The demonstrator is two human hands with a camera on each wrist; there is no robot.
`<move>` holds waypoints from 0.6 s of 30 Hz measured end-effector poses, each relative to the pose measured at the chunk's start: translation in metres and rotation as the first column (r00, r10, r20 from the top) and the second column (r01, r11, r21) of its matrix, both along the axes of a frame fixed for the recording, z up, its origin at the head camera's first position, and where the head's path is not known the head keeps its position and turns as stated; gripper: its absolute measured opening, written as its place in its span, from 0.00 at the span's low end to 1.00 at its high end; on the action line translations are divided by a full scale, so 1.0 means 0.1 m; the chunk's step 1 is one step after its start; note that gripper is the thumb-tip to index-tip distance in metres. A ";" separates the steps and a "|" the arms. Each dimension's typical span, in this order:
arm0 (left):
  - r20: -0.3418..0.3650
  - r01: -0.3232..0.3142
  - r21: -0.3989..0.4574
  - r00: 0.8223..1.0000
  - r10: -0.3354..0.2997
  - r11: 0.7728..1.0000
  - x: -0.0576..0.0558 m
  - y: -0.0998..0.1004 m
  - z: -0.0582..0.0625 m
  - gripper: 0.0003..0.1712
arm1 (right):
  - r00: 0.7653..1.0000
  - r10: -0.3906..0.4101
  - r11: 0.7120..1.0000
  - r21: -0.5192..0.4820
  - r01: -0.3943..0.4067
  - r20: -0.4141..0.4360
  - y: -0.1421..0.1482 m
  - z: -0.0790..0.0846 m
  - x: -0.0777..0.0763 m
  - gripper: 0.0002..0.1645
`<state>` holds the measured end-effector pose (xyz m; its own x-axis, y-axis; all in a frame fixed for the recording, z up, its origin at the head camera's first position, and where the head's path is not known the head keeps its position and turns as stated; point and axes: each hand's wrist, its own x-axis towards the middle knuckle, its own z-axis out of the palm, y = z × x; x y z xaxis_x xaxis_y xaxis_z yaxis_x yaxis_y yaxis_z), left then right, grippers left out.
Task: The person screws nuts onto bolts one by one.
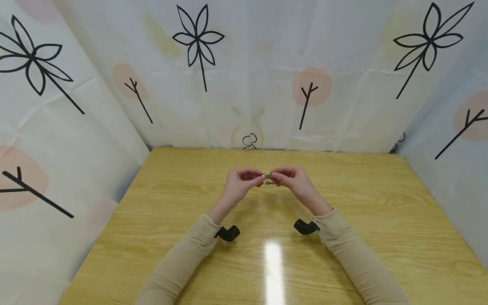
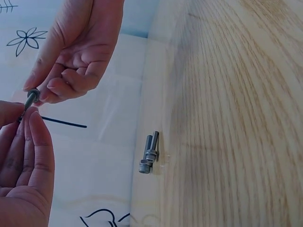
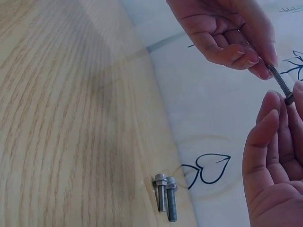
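Above the table, both hands meet at one metal bolt (image 1: pixel 267 175). My left hand (image 1: pixel 241 181) pinches one end of its threaded shank (image 3: pixel 281 81) between thumb and forefinger. At the other end my right hand (image 1: pixel 295 180) pinches around a wider, ring-like metal part (image 2: pixel 33 94); fingertips partly cover it, and I cannot tell whether it is a nut or the head. Beyond the hands, two more bolts lie side by side on the table, one (image 2: pixel 145 165) slightly offset from the other (image 2: pixel 154 147). Each carries a wider collar near its head.
The wood-grain table (image 1: pixel 171 203) meets a white patterned cloth (image 1: pixel 244 101) along its back edge, with more cloth at both sides. A black wrist device (image 1: pixel 228 233) sits at the left cuff and another (image 1: pixel 306 227) at the right. Light glares on the tabletop between the forearms.
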<state>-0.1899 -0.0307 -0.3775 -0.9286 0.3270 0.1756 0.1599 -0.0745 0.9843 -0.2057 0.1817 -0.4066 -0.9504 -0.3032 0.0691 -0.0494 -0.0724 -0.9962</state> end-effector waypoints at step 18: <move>0.078 0.017 0.098 0.997 -0.024 0.995 -0.08 0.04 -0.11 0.11 | 0.998 0.027 0.970 -0.243 -0.012 0.059 -0.02 -0.07 0.07 0.19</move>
<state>-0.1977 -0.0270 -0.3886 -0.9341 0.3312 0.1335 0.0791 -0.1726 0.9818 -0.1990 0.1797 -0.4135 -0.9492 -0.3030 0.0847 0.0149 -0.3120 -0.9500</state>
